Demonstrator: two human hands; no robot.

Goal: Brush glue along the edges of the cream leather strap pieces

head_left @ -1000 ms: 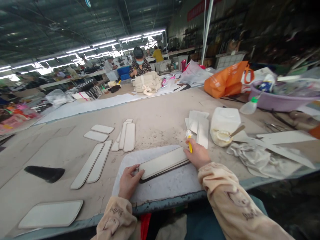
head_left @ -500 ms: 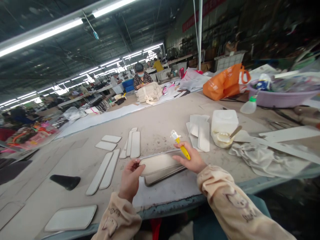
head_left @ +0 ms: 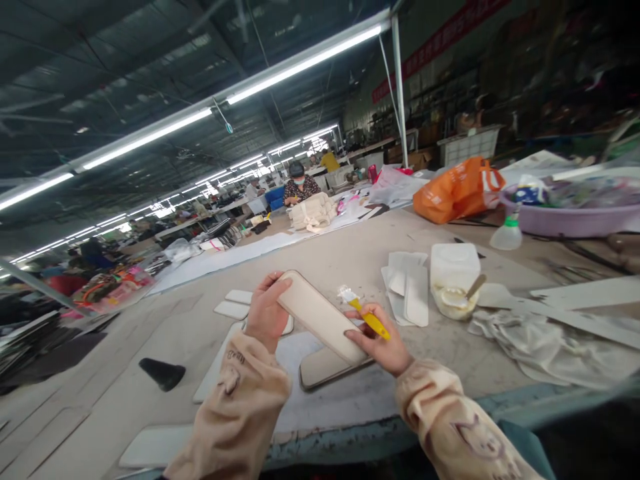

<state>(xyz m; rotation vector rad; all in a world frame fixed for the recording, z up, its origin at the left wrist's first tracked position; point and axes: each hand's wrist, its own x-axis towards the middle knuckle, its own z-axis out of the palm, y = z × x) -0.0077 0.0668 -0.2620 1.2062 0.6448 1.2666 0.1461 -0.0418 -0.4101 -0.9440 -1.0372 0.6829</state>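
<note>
My left hand (head_left: 269, 310) is closed on the upper left end of a long cream panel with rounded corners (head_left: 320, 317), which tilts down to the right. The thumb and fingertips of my right hand (head_left: 383, 340) touch its lower right end. That same hand grips a yellow-handled brush (head_left: 371, 319), its bristle end smeared white and pointing up and left. Under the raised panel lies another rounded panel (head_left: 323, 368) on a white sheet (head_left: 295, 407). Several pale panels (head_left: 233, 308) lie beyond my left forearm, some partly hidden by it.
Right of my hands, pale pieces (head_left: 415, 293) lie by a cut-open white container (head_left: 455, 267) with a stick in it. Crumpled cloth (head_left: 525, 340), an orange bag (head_left: 455, 190) and a purple basin (head_left: 575, 217) are further right. A black cone (head_left: 163, 373) lies left. A person (head_left: 303, 183) sits opposite.
The left end of the cream panel has been lifted off the panel below and swung upward. My left hand has risen with it; the brush stays in my right hand. The camera view has shifted.
</note>
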